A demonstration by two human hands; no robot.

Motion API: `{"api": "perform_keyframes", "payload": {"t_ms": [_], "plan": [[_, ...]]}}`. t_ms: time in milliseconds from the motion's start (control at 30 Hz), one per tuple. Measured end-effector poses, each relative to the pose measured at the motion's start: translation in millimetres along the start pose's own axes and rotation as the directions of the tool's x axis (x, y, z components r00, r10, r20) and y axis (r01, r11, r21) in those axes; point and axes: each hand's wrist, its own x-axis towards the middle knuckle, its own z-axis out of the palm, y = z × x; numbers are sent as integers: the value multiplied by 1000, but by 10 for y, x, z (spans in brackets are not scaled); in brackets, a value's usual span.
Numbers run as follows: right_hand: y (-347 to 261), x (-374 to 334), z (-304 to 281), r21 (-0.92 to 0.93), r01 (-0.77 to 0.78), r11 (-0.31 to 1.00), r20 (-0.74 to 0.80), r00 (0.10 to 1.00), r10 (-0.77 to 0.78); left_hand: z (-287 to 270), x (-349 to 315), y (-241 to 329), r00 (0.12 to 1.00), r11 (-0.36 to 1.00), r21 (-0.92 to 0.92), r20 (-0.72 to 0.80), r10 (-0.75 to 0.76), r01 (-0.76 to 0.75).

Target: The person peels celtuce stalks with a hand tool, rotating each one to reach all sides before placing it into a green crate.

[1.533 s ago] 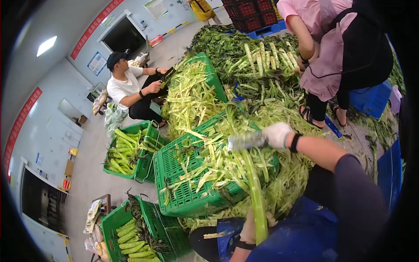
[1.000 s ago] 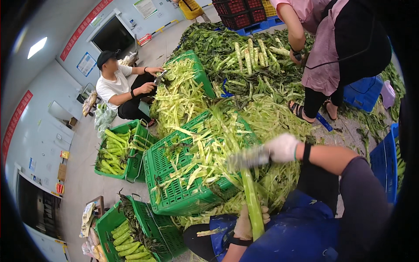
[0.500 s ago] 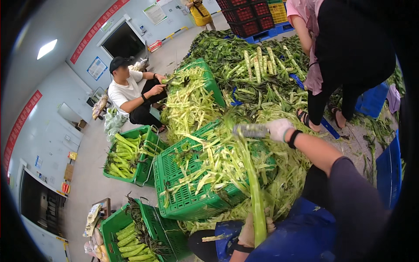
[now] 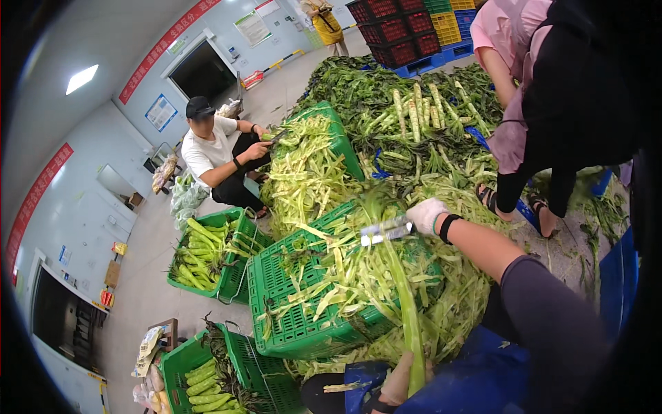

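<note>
A long, light-green celtuce stem (image 4: 408, 303) slants away from my lap, its leafy far end over a heap of peelings. Near the lower edge, my left hand (image 4: 397, 381), in a pale glove, is closed around the stem's near end. My right hand (image 4: 426, 215), also gloved, grips a silver metal peeler (image 4: 386, 231), which lies across the upper part of the stem; motion blurs its shape. Beneath the stem, pale green peelings (image 4: 345, 276) cover much of an upturned green crate (image 4: 283, 328). A blue apron (image 4: 476, 369) covers my lap.
Two green crates of celtuce stand at left, one wall (image 4: 241, 276) beyond the other (image 4: 258, 379). A person in white (image 4: 214, 155) crouches with a stem behind another peelings heap. At right, a person in pink (image 4: 507, 41) bends by a leafy pile (image 4: 338, 90).
My right hand and the peeler have come left and slightly nearer, down the stem. The left hand keeps its hold on the near end. The whole view has shifted a little.
</note>
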Motion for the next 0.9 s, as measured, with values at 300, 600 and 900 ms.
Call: {"api": "perform_keyframes", "payload": {"t_ms": [300, 600, 900], "plan": [[125, -98, 60, 722, -229, 653, 260, 964, 50, 24, 80, 25, 996, 991, -110, -54, 70, -75], [217, -743, 112, 635, -44, 771, -61, 992, 106, -59, 97, 101, 968, 981, -172, 216, 127, -90], [-335, -1621, 390, 21, 337, 941, 166, 927, -336, -231, 234, -21, 976, 985, -133, 174, 131, -108]]}}
